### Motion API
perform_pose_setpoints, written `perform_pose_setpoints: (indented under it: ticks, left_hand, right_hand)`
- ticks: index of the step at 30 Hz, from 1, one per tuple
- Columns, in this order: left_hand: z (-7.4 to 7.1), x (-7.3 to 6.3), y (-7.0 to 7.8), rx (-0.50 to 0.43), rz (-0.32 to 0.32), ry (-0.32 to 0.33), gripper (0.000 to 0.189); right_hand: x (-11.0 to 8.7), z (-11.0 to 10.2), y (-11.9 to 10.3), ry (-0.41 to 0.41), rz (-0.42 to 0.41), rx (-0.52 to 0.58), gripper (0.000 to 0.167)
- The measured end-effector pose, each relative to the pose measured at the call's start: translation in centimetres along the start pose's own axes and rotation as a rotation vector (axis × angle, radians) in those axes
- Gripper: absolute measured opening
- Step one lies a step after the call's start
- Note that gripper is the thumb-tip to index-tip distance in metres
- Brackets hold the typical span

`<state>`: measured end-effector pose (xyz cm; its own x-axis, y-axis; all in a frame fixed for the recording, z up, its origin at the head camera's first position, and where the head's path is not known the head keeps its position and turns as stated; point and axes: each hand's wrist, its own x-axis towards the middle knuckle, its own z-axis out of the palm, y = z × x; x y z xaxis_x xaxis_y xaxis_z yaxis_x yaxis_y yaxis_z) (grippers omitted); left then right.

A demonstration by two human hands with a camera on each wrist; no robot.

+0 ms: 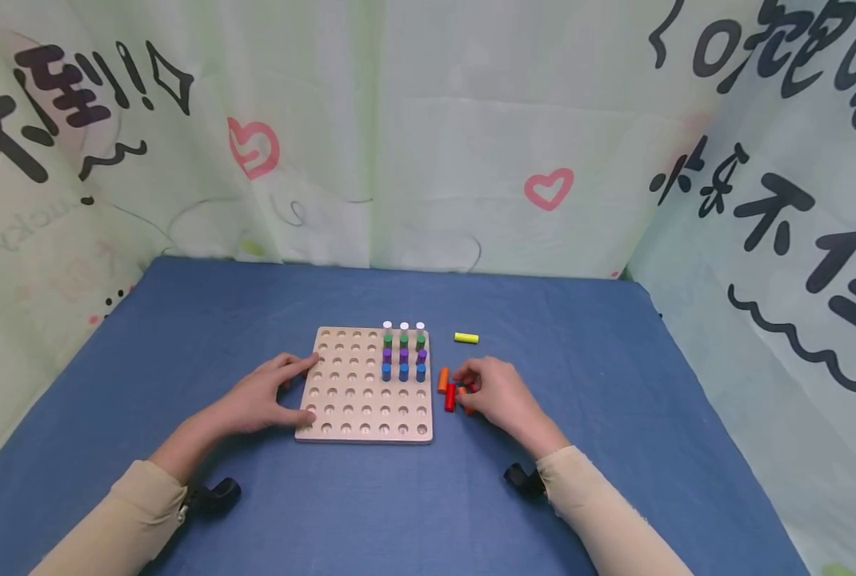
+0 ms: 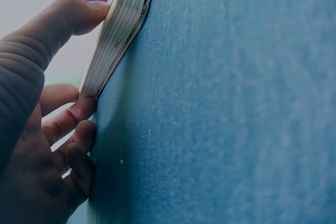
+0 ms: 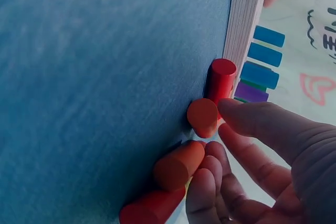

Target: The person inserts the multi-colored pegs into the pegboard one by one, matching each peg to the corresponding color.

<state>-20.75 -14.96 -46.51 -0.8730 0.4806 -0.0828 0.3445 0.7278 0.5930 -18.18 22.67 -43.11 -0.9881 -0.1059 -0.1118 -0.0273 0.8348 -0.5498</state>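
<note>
A wooden pegboard (image 1: pixel 349 400) with rows of round holes lies flat on the cloth. In its right columns stand white pegs (image 1: pixel 404 326), green pegs (image 1: pixel 403 342), purple pegs (image 1: pixel 404 355) and blue pegs (image 1: pixel 403 373). My left hand (image 1: pixel 262 392) rests on the board's left edge, thumb and index finger spread along it. Right of the board, my right hand (image 1: pixel 500 392) has its thumb and fingertips around an orange peg (image 3: pixel 202 115). Close by lie a red peg (image 3: pixel 221 80), another orange peg (image 3: pixel 179 166) and another red peg (image 3: pixel 152 207). The fingers partly hide these pegs in the head view.
A yellow peg (image 1: pixel 466 338) lies on the blue cloth (image 1: pixel 565 344) beyond my right hand. Printed curtains (image 1: pixel 457 144) enclose the back and sides. A black wrist strap mount (image 1: pixel 214 497) shows under the left sleeve, another mount (image 1: pixel 524 480) by the right.
</note>
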Motion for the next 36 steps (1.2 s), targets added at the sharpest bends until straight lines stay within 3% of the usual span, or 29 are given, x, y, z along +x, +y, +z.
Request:
perform_pose_setpoints:
  ticks: [8, 19, 27, 36]
  left_hand:
    - [0.0, -0.1, -0.1, 0.001, 0.010, 0.001, 0.098]
    - [0.0, -0.1, -0.1, 0.001, 0.006, 0.000, 0.098]
    - [0.0, -0.1, -0.2, 0.003, 0.015, 0.001, 0.097]
    - [0.0, -0.1, -0.1, 0.002, 0.012, 0.003, 0.097]
  right_hand:
    - [-0.3, 0.4, -0.4, 0.004, 0.000, -0.067, 0.020]
    - [-1.2, 1.4, -1.2, 0.071, -0.052, -0.205, 0.021]
    - [-1.3, 1.2, -1.6, 0.093, -0.039, -0.188, 0.015]
    - [-1.1, 1.1, -2.5, 0.175, -0.065, -0.101, 0.015]
